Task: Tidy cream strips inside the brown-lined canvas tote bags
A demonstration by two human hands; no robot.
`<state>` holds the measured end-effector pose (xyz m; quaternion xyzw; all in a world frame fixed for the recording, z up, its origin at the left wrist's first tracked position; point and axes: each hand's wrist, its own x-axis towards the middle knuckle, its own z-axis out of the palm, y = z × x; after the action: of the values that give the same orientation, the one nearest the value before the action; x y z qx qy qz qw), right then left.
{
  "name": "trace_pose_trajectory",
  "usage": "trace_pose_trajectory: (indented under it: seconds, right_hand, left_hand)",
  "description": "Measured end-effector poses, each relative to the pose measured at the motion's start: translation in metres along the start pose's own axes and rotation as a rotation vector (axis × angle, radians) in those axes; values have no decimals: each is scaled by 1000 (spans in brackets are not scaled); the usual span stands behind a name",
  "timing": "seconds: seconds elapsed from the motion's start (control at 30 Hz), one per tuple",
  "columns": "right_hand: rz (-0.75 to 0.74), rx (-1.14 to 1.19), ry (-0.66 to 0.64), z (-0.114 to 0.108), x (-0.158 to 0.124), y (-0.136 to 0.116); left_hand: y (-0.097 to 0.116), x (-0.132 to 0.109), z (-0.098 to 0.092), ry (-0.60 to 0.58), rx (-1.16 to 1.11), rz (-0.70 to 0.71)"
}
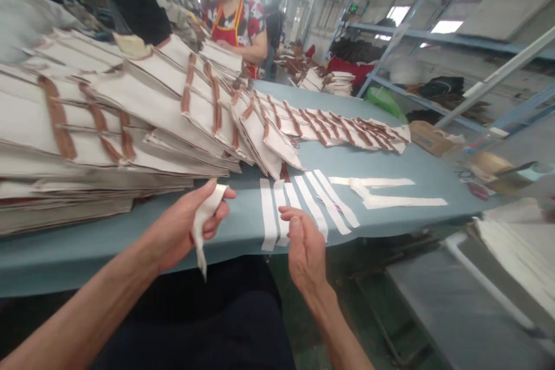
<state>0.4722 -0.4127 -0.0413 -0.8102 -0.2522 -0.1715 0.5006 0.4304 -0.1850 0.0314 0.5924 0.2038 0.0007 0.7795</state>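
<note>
My left hand [187, 225] is closed on a cream fabric strip [206, 211], whose loose end hangs below the fingers. My right hand [306, 248] hovers at the table's front edge over several white strips [269, 214] laid side by side. Its fingers are partly curled with the thumb up, and I see nothing held in them. To the right of these, longer cream strips [403, 202] lie on the blue-grey table cover [243, 214]. Flat cream fabric pieces with brown bands [243, 127] are stacked just beyond both hands.
More stacked fabric pieces [87, 156] fill the table's left side, and a banded row [342, 127] runs to the far right. A cardboard box [431, 137] sits at the right end. Behind stand metal shelves [416, 40] and a person in a red apron [229, 29].
</note>
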Motion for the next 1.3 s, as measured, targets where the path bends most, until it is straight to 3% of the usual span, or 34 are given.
trace_pose_trajectory:
  seconds: [0.13, 0.3, 0.4, 0.53, 0.73, 0.87, 1.03, 1.2, 1.3]
  right_hand:
    - [-44, 31, -30, -2, -11, -26]
    - [-137, 136, -172, 4, -42, -69]
    - [25, 289, -349, 11, -57, -87]
    - [301, 549, -614, 23, -66, -93]
    - [517, 675, -722, 34, -76, -96]
    - [574, 702, -685, 36, -78, -105]
    - [354, 468, -633, 34, -76, -112]
    - [-247, 23, -283, 29, -72, -112]
    - [-475, -81, -223, 26, -66, -112]
  left_hand:
    - [-5, -39, -8, -3, -298, -133]
    - [-15, -73, -16, 11, -563, -174]
    - [-13, -87, -16, 22, -701, -209]
    - [-4, -96, -13, 141, -877, -305]
    - [-7, -97, -20, 170, -931, -238]
    - [-18, -100, -19, 203, -930, -303]
    - [-24, -105, -13, 237, -930, -360]
    - [-24, -105, -13, 225, -932, -361]
    - [-25, -104, -13, 218, -919, -354]
